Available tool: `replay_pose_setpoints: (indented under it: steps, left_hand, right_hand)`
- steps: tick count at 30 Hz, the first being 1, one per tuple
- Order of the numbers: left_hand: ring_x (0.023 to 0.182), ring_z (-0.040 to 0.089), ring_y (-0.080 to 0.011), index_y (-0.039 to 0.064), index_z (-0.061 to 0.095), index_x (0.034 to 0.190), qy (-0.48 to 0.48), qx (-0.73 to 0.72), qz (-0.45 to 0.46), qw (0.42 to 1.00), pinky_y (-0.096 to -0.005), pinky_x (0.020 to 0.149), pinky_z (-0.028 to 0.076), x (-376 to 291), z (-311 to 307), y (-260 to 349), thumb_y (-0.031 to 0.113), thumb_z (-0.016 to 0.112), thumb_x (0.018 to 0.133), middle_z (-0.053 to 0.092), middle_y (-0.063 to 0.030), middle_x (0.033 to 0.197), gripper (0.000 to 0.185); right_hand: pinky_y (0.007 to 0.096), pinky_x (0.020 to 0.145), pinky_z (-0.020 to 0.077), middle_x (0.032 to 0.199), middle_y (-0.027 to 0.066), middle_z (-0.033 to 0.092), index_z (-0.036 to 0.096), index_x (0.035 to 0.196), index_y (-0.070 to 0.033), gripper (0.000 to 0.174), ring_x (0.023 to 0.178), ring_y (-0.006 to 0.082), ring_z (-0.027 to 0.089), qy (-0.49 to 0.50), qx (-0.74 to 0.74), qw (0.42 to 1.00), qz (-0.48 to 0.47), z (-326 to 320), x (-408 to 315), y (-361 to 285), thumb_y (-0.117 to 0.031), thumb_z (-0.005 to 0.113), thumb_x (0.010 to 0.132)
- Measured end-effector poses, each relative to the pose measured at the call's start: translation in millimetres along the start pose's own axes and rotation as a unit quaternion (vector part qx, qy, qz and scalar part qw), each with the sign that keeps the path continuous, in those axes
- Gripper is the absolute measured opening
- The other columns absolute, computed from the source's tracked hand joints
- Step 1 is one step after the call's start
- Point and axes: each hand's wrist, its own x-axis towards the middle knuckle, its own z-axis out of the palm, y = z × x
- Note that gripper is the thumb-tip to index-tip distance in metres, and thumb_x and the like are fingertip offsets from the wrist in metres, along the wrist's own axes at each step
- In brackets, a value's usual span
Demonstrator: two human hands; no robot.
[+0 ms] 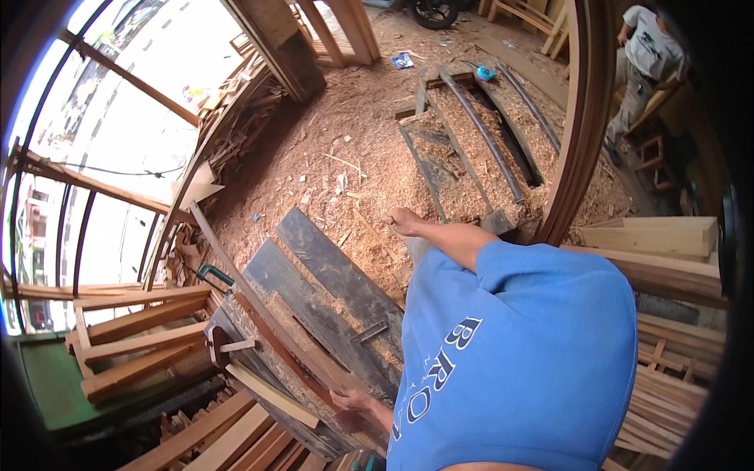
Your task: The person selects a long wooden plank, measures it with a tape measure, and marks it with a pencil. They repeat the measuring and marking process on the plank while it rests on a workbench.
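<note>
My left hand [354, 401] is on a long wooden board [294, 347] lying along the near side of the workbench [330, 259], its fingers curled at the board's edge. Beside that board runs a narrow reddish-brown strip [277, 338]. My right hand [403, 222] is closed in a fist above the shavings, and nothing shows in it. On the dark bench planks lies a small try square [371, 331]. A wooden marking gauge [224, 347] sits near the bench's left edge, by a pale wood strip [271, 394]. A green clamp [215, 277] stands at the far end.
Shavings cover the floor [318, 147]. Metal bars [483, 135] and a turquoise tape measure [486, 73] lie by a long slot. A wooden post [580, 118] rises at right, with another person [651, 53] beyond. Timber [147, 341] is stacked at left.
</note>
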Motion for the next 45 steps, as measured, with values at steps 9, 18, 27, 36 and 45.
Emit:
replay_pose_setpoints:
  steps: [9,18,27,36,45]
  left_hand:
    - [0.111,0.052,-0.0433,-0.003,0.058,0.116,-0.121,0.043,0.003,0.992,-0.0491,0.096,0.041,48,72,43,0.016,0.061,0.089,0.057,-0.0259,0.118,0.034]
    - [0.119,0.047,-0.0426,-0.002,0.058,0.118,-0.275,0.146,-0.033,0.950,-0.0488,0.102,0.037,87,160,120,0.016,0.061,0.086,0.054,-0.0271,0.124,0.037]
    - [0.127,0.041,-0.0419,-0.002,0.057,0.119,-0.409,0.198,-0.072,0.888,-0.0485,0.107,0.033,170,171,215,0.016,0.061,0.083,0.050,-0.0283,0.130,0.041]
    - [0.099,0.066,-0.0307,0.003,0.065,0.111,-0.377,-0.104,-0.094,0.916,-0.0369,0.089,0.052,202,250,371,0.014,0.060,0.087,0.055,-0.0196,0.128,0.027]
    - [0.090,0.068,-0.0249,0.001,0.068,0.104,-0.243,-0.187,-0.189,0.933,-0.0349,0.079,0.053,225,230,436,0.011,0.057,0.090,0.068,-0.0149,0.100,0.020]
  right_hand:
    - [0.0296,0.035,0.0310,0.051,-0.0009,0.056,0.069,0.067,-0.007,0.087,0.035,0.0098,0.029,0.089,0.095,0.972,0.198,-144,31,17,-0.082,0.029,0.086]
    - [0.0512,0.084,0.0488,0.101,0.0266,0.066,0.066,0.107,-0.002,0.033,0.101,0.0427,0.063,0.476,-0.105,0.845,0.221,-407,108,159,-0.031,0.059,0.093]
    - [0.0515,0.098,0.0457,0.128,0.0174,0.059,0.050,0.133,-0.014,0.066,0.121,0.0372,0.056,0.188,-0.246,0.841,0.444,-504,165,264,-0.045,0.071,0.079]
    - [0.0456,0.093,0.0447,0.114,0.0177,0.067,0.053,0.132,-0.003,0.076,0.105,0.0362,0.063,0.186,-0.334,0.827,0.411,-536,185,335,-0.053,0.072,0.078]
    - [0.0352,0.086,0.0459,0.108,0.0128,0.064,0.059,0.122,0.000,0.061,0.095,0.0249,0.060,0.345,-0.027,0.931,0.113,-507,309,167,-0.048,0.069,0.084]
